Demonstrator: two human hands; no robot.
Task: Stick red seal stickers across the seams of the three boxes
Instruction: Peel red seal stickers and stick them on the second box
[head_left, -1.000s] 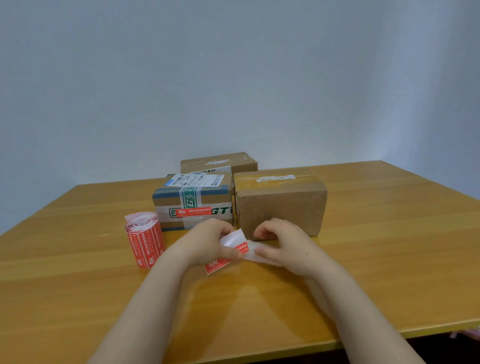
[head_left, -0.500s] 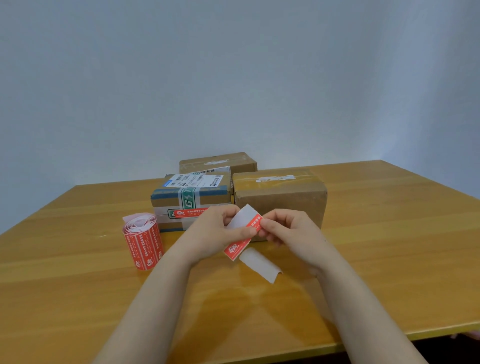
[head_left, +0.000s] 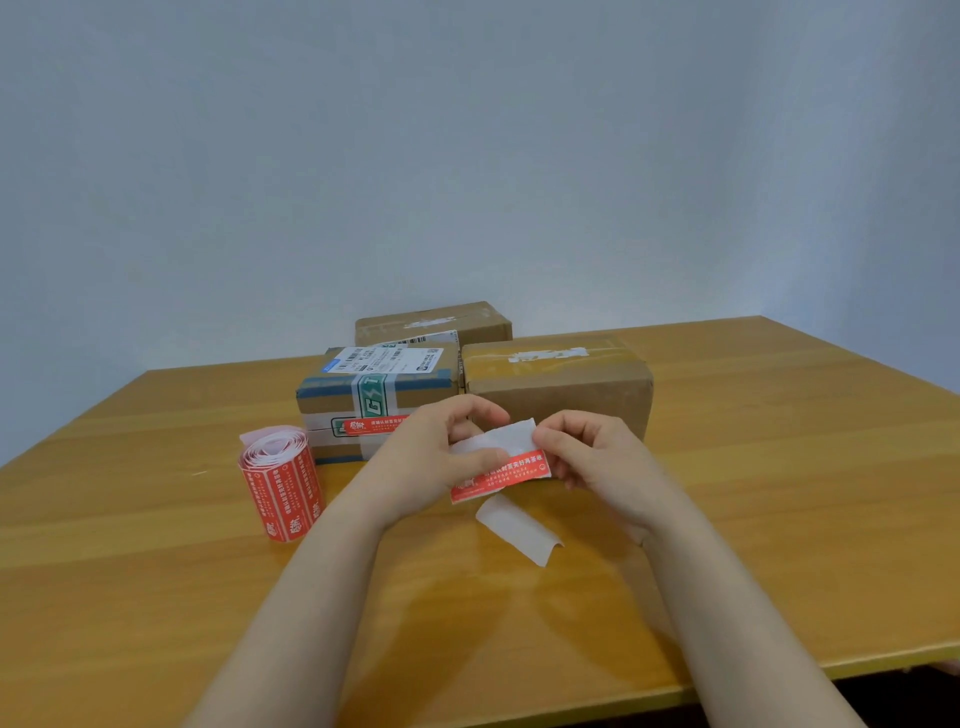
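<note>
Three cardboard boxes stand at the table's middle: a taped box (head_left: 376, 400) on the left with a red seal sticker (head_left: 371, 426) on its front, a plain brown box (head_left: 558, 387) on the right, and a third box (head_left: 434, 325) behind them. My left hand (head_left: 431, 460) and my right hand (head_left: 592, 454) both pinch a red seal sticker (head_left: 511, 473) with its white backing (head_left: 498, 439) partly peeled upward, held just in front of the plain box. A roll of red stickers (head_left: 280, 480) stands to the left.
A loose white backing strip (head_left: 519, 527) lies on the wooden table (head_left: 779, 493) just below my hands. A plain grey wall rises behind the table. The table's front edge runs near the bottom right.
The sticker has turned from tilted to nearly level and shows its printed red face. Both hands have stayed in front of the plain box, and the backing has peeled further up.
</note>
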